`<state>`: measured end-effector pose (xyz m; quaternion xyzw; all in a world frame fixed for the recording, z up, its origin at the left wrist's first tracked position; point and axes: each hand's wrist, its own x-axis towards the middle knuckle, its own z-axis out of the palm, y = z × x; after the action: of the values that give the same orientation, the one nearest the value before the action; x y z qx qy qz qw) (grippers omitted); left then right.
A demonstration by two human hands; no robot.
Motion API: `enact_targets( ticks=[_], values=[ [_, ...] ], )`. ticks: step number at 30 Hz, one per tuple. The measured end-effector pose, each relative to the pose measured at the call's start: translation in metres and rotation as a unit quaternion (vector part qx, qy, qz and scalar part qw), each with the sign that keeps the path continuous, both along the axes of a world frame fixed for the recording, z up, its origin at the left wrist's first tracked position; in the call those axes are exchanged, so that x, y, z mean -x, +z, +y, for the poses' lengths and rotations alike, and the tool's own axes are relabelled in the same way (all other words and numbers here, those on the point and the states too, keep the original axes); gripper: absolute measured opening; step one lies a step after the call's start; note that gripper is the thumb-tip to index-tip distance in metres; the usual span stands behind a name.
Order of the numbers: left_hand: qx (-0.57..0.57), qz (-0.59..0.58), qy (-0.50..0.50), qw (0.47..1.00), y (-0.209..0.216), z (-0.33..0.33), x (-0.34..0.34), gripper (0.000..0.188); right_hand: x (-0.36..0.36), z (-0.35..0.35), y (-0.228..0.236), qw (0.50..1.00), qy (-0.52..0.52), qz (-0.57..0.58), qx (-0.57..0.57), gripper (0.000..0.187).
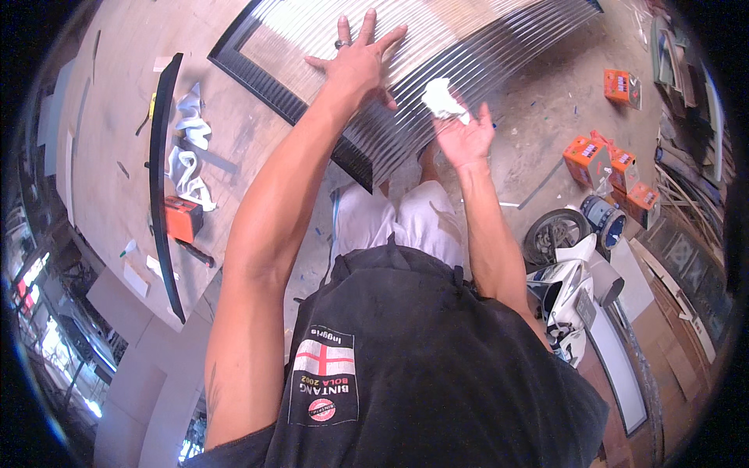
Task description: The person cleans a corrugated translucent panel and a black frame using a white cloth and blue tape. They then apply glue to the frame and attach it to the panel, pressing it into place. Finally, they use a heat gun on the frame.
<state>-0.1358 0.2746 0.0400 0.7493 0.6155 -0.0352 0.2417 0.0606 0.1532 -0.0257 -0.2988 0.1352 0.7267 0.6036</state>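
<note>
My left hand (357, 69) lies with its fingers spread on a ribbed, see-through panel (476, 58). A ring shows on one of its fingers. Black framing (261, 87) runs along the panel's left and near edges. At the panel's near right side, my right hand (466, 143) is turned palm up and holds a crumpled white cloth (443, 100) at its fingers. The cloth hides most of those fingertips, and I cannot tell whether it touches the panel.
A long black strip (160, 187) lies on the left board, beside crumpled white strips (191, 175) and an orange box (183, 219). On the right floor stand orange cans (587, 161), a white motorcycle (573, 300) and leaning boards (663, 335).
</note>
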Motion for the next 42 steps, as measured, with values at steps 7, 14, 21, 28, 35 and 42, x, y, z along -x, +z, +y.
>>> enact_targets(
  ticks=[7, 14, 21, 28, 35, 42],
  values=[
    [0.007, -0.001, 0.001, 1.000, 0.006, -0.002, 0.000, 0.129, 0.024, -0.043, -0.001, 0.996, 0.051, 0.074, -0.014, 0.083],
    [0.015, 0.010, 0.000, 1.000, 0.011, 0.000, -0.002, 0.129, -0.027, 0.021, -0.008, 0.998, -0.034, -0.005, -0.046, 0.082],
    [0.023, 0.017, 0.004, 1.000, 0.013, -0.001, -0.001, 0.130, 0.007, -0.006, -0.028, 0.995, 0.042, 0.093, 0.004, 0.069],
    [0.016, 0.019, -0.014, 1.000, 0.006, 0.003, 0.000, 0.137, 0.033, -0.050, -0.042, 0.980, 0.155, 0.126, 0.019, 0.050],
    [0.027, 0.019, -0.010, 0.999, 0.011, 0.003, -0.005, 0.135, -0.029, -0.027, -0.037, 0.998, -0.031, -0.017, -0.059, 0.031],
    [0.022, 0.013, -0.009, 1.000, 0.007, 0.003, -0.004, 0.136, 0.010, -0.064, -0.033, 0.996, -0.013, -0.085, -0.013, 0.032]
  ],
)
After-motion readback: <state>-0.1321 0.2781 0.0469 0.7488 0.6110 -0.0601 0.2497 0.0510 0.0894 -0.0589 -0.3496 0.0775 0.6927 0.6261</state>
